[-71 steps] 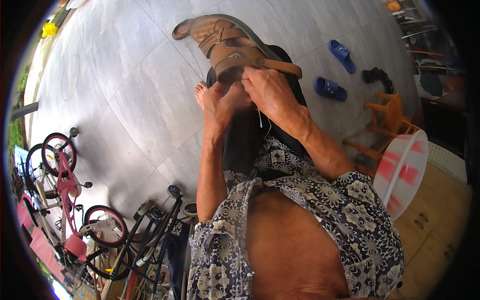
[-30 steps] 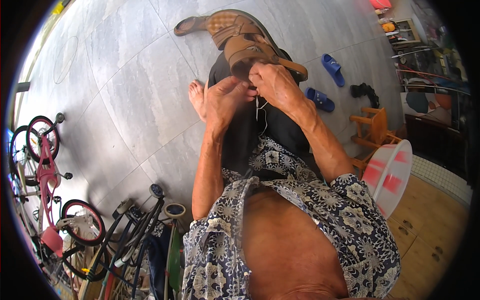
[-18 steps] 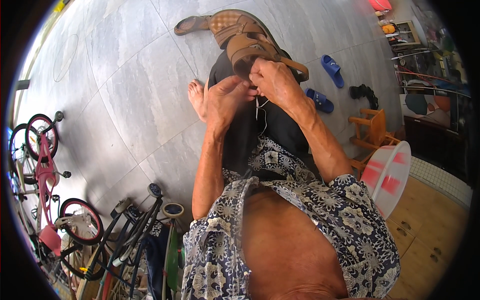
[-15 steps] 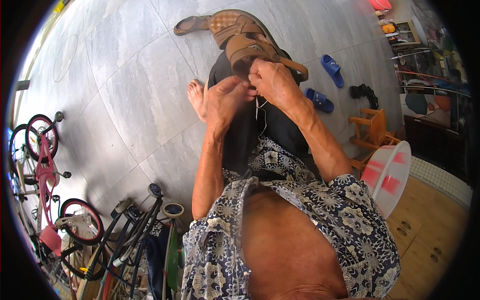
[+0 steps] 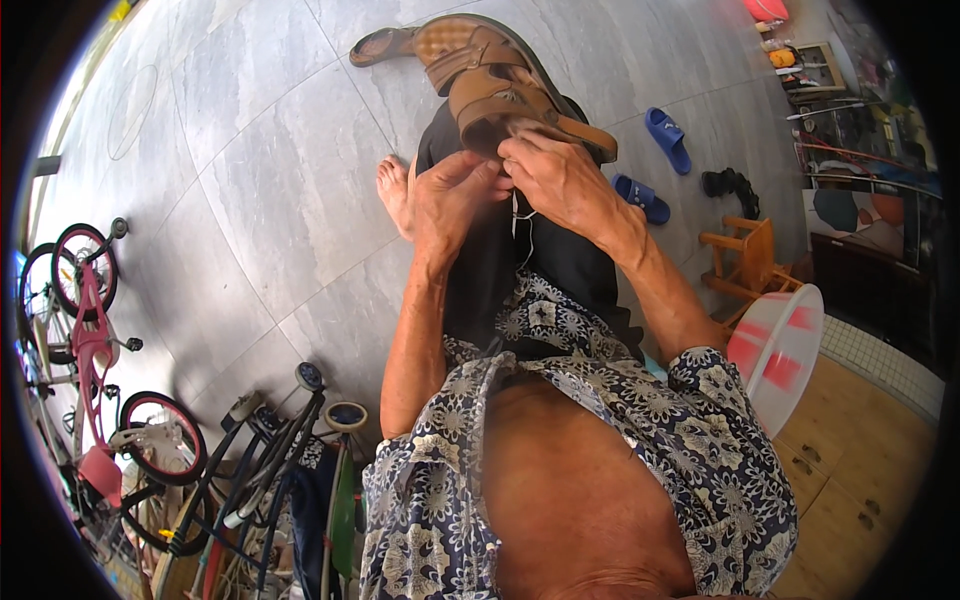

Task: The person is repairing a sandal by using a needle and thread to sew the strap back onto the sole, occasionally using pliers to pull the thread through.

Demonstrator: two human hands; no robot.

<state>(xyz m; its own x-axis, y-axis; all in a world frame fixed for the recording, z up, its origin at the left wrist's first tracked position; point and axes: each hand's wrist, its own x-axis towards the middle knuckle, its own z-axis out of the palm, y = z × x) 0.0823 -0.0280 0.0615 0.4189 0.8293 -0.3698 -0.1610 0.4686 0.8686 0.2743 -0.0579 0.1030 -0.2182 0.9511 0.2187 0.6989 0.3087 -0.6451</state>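
A brown strapped sandal (image 5: pixel 490 95) lies across my dark-trousered legs, its open toe end facing me. My left hand (image 5: pixel 450 195) is pinched closed just below that opening. Against the opening's edge, my right hand (image 5: pixel 560 180) has its fingers drawn together, the tips meeting those of the left. Whatever sits between the fingertips is too small to make out. A thin white thread (image 5: pixel 518 215) hangs directly beneath them over the trousers. Beyond the held sandal, a second brown sandal (image 5: pixel 383 47) rests on the floor.
Blue slippers (image 5: pixel 667 140) and black footwear (image 5: pixel 730 188) lie on the grey tiles to the right, near a wooden stool (image 5: pixel 745 255) and a plastic tub (image 5: pixel 780 350). At left stand a pink bicycle (image 5: pixel 95 350) and a folded wheeled frame (image 5: pixel 270 470).
My right hand has dropped slightly toward me and turned, its knuckles lower than before. The right forearm has swung outward a little. My left hand and the sandal have barely shifted.
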